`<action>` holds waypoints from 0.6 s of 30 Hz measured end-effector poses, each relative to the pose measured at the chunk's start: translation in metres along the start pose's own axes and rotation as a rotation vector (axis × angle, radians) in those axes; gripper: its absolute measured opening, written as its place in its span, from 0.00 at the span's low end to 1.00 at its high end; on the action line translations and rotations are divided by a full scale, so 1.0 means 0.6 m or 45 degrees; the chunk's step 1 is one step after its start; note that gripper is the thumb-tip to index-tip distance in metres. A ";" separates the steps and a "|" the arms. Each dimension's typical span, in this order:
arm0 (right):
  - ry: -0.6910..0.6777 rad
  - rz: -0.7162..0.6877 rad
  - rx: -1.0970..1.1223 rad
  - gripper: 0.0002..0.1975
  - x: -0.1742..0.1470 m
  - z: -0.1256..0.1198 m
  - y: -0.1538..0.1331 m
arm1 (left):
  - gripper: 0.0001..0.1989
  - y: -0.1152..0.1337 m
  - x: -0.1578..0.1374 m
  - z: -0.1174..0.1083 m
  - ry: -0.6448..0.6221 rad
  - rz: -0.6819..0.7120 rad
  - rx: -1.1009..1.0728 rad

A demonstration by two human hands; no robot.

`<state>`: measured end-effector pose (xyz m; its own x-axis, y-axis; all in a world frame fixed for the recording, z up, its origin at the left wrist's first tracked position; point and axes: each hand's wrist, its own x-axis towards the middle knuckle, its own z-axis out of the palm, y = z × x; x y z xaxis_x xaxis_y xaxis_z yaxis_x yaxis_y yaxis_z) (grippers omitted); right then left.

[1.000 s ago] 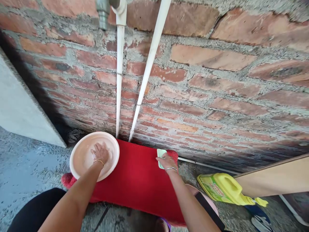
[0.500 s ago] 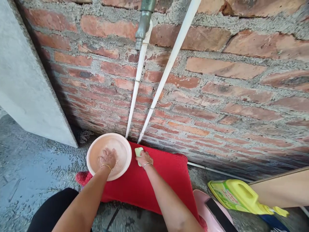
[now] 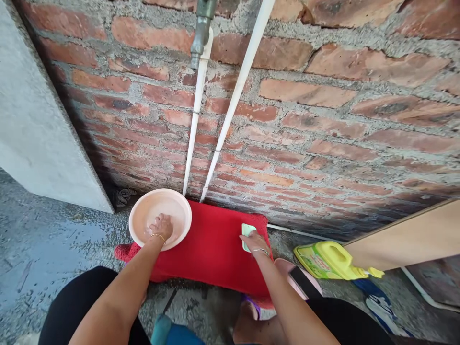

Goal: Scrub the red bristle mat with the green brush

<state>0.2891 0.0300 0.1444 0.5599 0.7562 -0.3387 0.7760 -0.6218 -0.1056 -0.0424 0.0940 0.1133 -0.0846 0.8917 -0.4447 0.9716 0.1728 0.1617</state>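
Observation:
A pale pink basin [image 3: 134,215] with cloudy water stands on the left end of a bench or board covered by a red cloth [image 3: 212,239]. My left hand [image 3: 161,227] is inside this basin, at the water, its fingers apart with nothing seen in them. Toward the right end of the cloth, my right hand [image 3: 256,242] grips a small pale green rectangular dish [image 3: 247,230], like a soap dish. My fingers partly cover it, and whether anything lies in it cannot be made out.
Behind stands a brick wall [image 3: 294,98] with white pipes [image 3: 230,110] and a metal tap [image 3: 201,36]. A grey slab [image 3: 53,120] leans at left. On the right are a yellow detergent bottle [image 3: 327,258], a dark phone [image 3: 304,282] on something pink, and a shoe [image 3: 384,311].
My right hand has moved right along the red cloth, away from the basin, with the green dish. My left hand stays in the basin. The view has shifted slightly.

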 end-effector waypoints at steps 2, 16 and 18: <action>-0.128 -0.064 0.032 0.20 -0.010 0.017 -0.047 | 0.22 0.003 0.001 -0.004 -0.024 0.004 0.021; -0.225 -0.316 -0.043 0.20 0.005 0.100 -0.104 | 0.22 0.001 0.016 0.005 -0.106 0.028 0.087; -0.168 -0.165 -0.008 0.20 0.032 0.096 -0.038 | 0.23 -0.003 0.017 0.007 -0.111 0.013 0.092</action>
<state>0.2654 0.0471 0.0864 0.4126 0.7962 -0.4426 0.8410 -0.5197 -0.1507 -0.0439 0.1013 0.1046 -0.0577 0.8528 -0.5190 0.9860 0.1301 0.1042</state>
